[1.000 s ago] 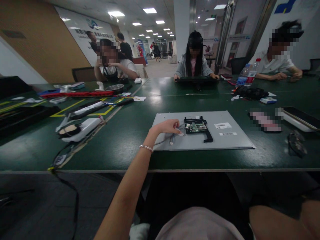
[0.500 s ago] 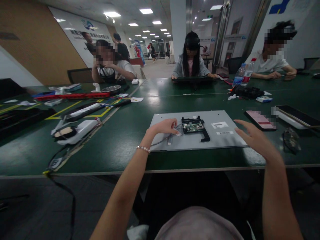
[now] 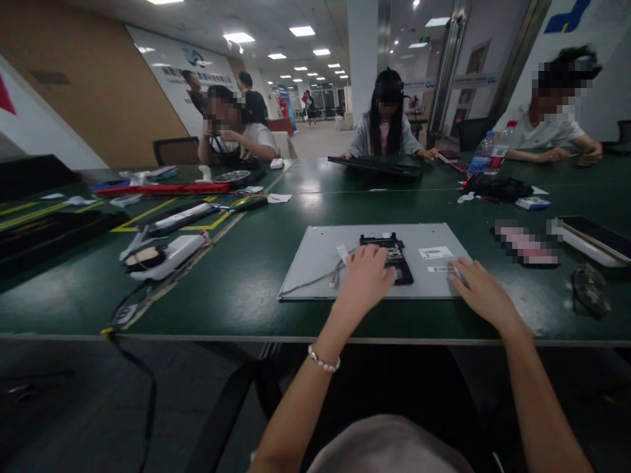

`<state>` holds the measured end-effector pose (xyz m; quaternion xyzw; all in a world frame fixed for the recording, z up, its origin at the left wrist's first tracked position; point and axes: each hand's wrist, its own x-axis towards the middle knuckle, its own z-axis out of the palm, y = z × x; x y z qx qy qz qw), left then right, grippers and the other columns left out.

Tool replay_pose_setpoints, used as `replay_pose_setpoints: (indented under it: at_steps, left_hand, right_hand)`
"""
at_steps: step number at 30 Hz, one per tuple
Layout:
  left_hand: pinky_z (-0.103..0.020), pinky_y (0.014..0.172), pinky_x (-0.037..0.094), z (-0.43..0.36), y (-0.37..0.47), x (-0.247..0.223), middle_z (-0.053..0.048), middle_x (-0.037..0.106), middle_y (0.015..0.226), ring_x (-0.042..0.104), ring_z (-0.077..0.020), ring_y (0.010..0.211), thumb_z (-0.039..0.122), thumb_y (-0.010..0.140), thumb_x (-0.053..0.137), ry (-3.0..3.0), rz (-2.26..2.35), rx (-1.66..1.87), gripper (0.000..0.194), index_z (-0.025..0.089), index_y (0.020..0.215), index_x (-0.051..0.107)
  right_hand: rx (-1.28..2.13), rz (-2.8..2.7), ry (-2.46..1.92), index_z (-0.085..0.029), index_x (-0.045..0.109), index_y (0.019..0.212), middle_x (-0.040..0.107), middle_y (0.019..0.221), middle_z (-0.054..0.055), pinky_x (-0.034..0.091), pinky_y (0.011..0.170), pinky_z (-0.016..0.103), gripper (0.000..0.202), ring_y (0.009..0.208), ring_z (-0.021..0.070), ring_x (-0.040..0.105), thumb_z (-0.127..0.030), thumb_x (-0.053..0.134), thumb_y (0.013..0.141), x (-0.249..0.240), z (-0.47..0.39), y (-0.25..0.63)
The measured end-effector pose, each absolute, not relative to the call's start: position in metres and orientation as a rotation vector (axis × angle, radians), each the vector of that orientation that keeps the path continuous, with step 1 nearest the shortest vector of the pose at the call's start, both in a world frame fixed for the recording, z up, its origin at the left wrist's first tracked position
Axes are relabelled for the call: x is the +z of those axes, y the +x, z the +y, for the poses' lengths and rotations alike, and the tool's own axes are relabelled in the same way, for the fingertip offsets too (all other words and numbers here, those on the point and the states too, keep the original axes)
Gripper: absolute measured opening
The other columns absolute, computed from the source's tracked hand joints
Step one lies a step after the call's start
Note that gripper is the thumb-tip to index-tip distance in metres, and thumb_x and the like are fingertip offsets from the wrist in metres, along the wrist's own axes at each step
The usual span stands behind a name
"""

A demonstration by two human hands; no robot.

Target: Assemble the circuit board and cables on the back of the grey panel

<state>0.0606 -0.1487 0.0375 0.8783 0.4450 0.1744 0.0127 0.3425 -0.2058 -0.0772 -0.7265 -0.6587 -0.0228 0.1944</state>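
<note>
A flat grey panel (image 3: 300, 263) with white labels lies on the table in front of me. On its middle sits a black plastic bracket (image 3: 405, 270) holding a green circuit board (image 3: 396, 253). My left hand (image 3: 365, 279) is over the left part of the bracket and hides much of the board. Its fingers reach forward with the thumb apart. Grey cables (image 3: 310, 284) run across the panel to the left of that hand. At the panel's right front, my right hand (image 3: 480, 289) has its fingertips by a barcode label (image 3: 440, 269), fingers apart and holding nothing.
To the right are a pink-screened phone (image 3: 527, 244), a white-and-black device (image 3: 586, 240) and a clear crumpled item (image 3: 590, 290). Bottles (image 3: 480, 154) stand farther back. A white device (image 3: 172, 255) with cables lies left. Across the table a person holds a dark panel (image 3: 377, 165).
My left hand has left the cables and moved right over the circuit board, its fingers now stretched out. The right hand has shifted left onto the panel. The co-worker's dark panel has tilted.
</note>
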Motion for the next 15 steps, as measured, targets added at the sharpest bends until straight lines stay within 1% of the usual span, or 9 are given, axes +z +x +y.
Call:
replay_pose_setpoints:
  at_steps: [2,4,6,8,11,15]
  left_hand:
    - [-0.048,0.105,0.039,-0.173,0.073,0.022,-0.013,0.058,0.128,0.049,-0.0294,0.126,0.027,0.096,0.049,2.699,1.381,0.617,0.027,0.018,0.12,0.056]
    - [-0.052,0.113,0.032,-0.188,0.082,0.007,-0.013,0.057,0.134,0.042,-0.0284,0.137,0.025,0.096,0.05,2.692,1.343,0.672,0.026,0.019,0.12,0.056]
    - [-0.057,0.118,0.024,-0.194,0.087,-0.004,-0.012,0.057,0.137,0.037,-0.0271,0.142,0.023,0.097,0.047,2.679,1.324,0.699,0.026,0.021,0.121,0.056]
    - [-0.06,0.119,0.02,-0.194,0.088,-0.012,-0.012,0.057,0.138,0.035,-0.0264,0.145,0.022,0.098,0.044,2.662,1.338,0.721,0.026,0.021,0.121,0.056]
    - [-0.061,0.12,0.017,-0.193,0.085,-0.017,-0.013,0.057,0.14,0.034,-0.0258,0.146,0.022,0.099,0.041,2.651,1.364,0.76,0.029,0.019,0.124,0.056]
    - [-0.063,0.121,0.014,-0.196,0.084,-0.018,-0.013,0.056,0.142,0.035,-0.0256,0.146,0.021,0.098,0.042,2.633,1.391,0.793,0.033,0.02,0.129,0.055]
  right_hand:
    - [-0.088,-1.878,-2.033,-0.017,0.052,0.144,0.049,0.151,0.013,0.038,0.112,0.058,0.055,0.142,0.0392,0.037,-0.046,0.034,0.1,-0.078,-0.206,0.335]
    - [-0.108,-1.909,-2.018,-0.017,0.052,0.144,0.048,0.151,0.014,0.039,0.11,0.06,0.057,0.142,0.0411,0.037,-0.048,0.035,0.1,-0.078,-0.206,0.326]
    - [-0.119,-1.94,-1.995,-0.018,0.051,0.145,0.047,0.152,0.014,0.04,0.108,0.061,0.058,0.143,0.042,0.036,-0.051,0.036,0.099,-0.077,-0.207,0.316]
    - [-0.121,-1.967,-1.976,-0.019,0.051,0.145,0.046,0.153,0.014,0.039,0.108,0.061,0.059,0.143,0.0421,0.035,-0.053,0.037,0.099,-0.075,-0.208,0.305]
    - [-0.112,-2.007,-1.957,-0.017,0.05,0.146,0.043,0.155,0.014,0.038,0.11,0.059,0.061,0.144,0.0425,0.033,-0.053,0.038,0.098,-0.07,-0.208,0.285]
    - [-0.08,-2.067,-1.923,-0.015,0.049,0.147,0.041,0.156,0.015,0.035,0.113,0.059,0.059,0.145,0.0445,0.03,-0.048,0.039,0.098,-0.06,-0.206,0.256]
